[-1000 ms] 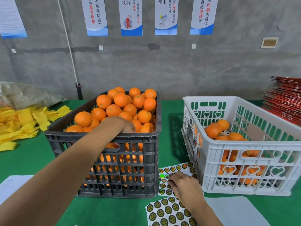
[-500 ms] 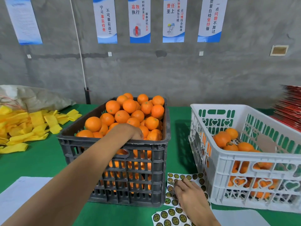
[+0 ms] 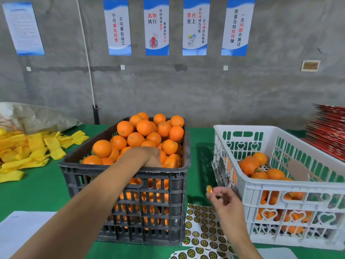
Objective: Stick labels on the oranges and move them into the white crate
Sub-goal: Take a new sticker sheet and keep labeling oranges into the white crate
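Two crates stand side by side on the green worktop (image 3: 37, 191): a dark grey crate (image 3: 128, 208) heaped with oranges (image 3: 143, 128) on the left, and the white crate (image 3: 291, 191) on the right, with only a few oranges (image 3: 249, 164) lying low inside it. The left hand (image 3: 147, 156) reaches over the near rim of the dark crate and sits down among the fruit; its fingers are hidden behind the wrist and the oranges, so I cannot tell whether they grip one. The right hand (image 3: 224, 200) hangs in the gap between the crates, raised above a sticker sheet (image 3: 201, 227) that lies flat on the worktop against the foot of the dark crate. Its thumb and forefinger pinch a small round label (image 3: 209, 189), which looks gold and orange, though it is blurred. A second sheet of round stickers (image 3: 192, 254) lies partly beneath the first, at the near edge. Yellow foam sleeves (image 3: 35, 146) are strewn at the far left, in front of a pale sack (image 3: 37, 116). A stack of red sheets (image 3: 330, 131) sits at the far right. Posters (image 3: 156, 27) hang on the grey wall.
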Available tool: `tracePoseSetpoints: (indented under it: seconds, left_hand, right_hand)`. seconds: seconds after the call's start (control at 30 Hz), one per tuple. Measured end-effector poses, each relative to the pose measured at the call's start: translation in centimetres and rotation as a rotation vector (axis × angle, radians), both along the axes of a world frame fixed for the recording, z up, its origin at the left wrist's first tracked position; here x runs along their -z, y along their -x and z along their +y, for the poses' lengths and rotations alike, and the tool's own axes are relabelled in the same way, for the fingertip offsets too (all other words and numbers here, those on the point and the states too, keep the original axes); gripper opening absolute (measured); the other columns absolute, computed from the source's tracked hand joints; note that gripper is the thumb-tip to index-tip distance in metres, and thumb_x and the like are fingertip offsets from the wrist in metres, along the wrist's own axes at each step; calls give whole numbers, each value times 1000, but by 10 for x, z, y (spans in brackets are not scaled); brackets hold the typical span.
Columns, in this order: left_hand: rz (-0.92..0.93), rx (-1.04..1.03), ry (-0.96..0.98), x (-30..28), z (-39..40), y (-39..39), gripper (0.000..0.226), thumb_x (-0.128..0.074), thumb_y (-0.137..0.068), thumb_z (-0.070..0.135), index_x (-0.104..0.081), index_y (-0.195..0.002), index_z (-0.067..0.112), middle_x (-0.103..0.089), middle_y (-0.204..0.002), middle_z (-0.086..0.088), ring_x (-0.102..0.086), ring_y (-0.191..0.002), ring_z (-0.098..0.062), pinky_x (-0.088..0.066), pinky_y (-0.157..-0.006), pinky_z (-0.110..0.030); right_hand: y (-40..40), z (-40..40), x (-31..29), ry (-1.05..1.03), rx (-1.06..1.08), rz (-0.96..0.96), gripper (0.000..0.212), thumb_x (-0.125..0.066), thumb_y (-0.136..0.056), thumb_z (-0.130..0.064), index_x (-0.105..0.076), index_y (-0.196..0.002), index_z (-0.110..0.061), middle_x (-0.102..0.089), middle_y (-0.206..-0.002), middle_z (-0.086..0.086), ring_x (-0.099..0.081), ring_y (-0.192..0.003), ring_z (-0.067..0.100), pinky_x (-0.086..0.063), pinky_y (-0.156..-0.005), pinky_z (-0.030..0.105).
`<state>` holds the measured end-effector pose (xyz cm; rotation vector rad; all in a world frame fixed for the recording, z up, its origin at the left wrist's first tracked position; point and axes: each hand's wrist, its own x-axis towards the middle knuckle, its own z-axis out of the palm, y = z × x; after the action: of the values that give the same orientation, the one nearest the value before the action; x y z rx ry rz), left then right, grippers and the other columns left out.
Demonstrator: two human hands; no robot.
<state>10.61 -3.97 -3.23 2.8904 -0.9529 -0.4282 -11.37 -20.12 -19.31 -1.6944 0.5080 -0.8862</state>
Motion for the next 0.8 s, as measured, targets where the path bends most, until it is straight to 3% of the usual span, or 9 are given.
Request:
tracePoseSetpoints:
  seconds: [0.07,0.17,0.23,0.33,0.47,0.57,0.7,0.8]
  left_hand:
    - [-135,17,199,-3,0,-2,56,-72,-85,40,-46,-132,24,-56,-112,-2,-60,-94,-25,-50,-72,-35]
    - [-398,79,590,-7,0,2,68,-71,-81,54,-40,-138,35,-47,-122,-1,-60,-96,-28,-48,-75,-38]
    - [-388,162,793,-4,-3,3,68,-71,-79,58,-39,-138,45,-42,-122,7,-58,-95,-19,-45,-75,-33]
    - [-347,319,894,-3,-4,8,68,-73,-77,59,-43,-137,51,-38,-118,18,-53,-93,-3,-41,-76,-15]
    - [-315,437,972,-4,-6,12,68,-75,-76,54,-45,-138,49,-40,-117,19,-54,-88,4,-45,-77,-19]
    - [-330,454,1009,-5,-6,12,69,-80,-79,50,-46,-139,46,-42,-120,16,-54,-94,2,-49,-80,-22]
    - [-362,515,1049,-9,-6,16,68,-81,-80,42,-46,-139,46,-43,-126,16,-52,-109,1,-46,-80,-12]
    - [-357,536,1074,-10,-6,17,68,-80,-80,42,-45,-138,47,-43,-128,19,-55,-102,1,-45,-73,-9]
  right_hand:
    - [-1,10,-37,-61,-43,-124,14,-74,-92,-25,-66,-103,-29,-72,-89,4,-56,-60,11,-53,-62,20]
    - [-9,25,-84,-109,-188,-239,37,-65,-99,-28,-47,-130,-38,-77,-96,2,-53,-56,14,-52,-66,24]
    - [-18,30,-107,-93,-216,-313,45,-61,-102,-22,-40,-139,-34,-77,-96,3,-52,-55,16,-51,-66,24]
    - [-30,37,-137,-27,-227,-354,46,-58,-103,-16,-38,-142,-29,-78,-97,3,-52,-56,19,-50,-62,21]
    - [-42,42,-156,-1,-296,-358,33,-55,-105,-17,-48,-135,-27,-77,-95,5,-52,-54,18,-49,-58,23]
    - [-46,44,-157,44,-269,-335,15,-58,-104,-26,-65,-117,-21,-76,-84,9,-51,-48,17,-46,-52,27]
    - [-53,44,-159,73,-173,-261,19,-63,-101,-31,-69,-93,-16,-75,-74,5,-50,-43,14,-42,-47,26]
    - [-57,40,-161,44,-141,-235,21,-66,-99,-32,-68,-89,-13,-75,-73,4,-49,-45,15,-42,-50,27]
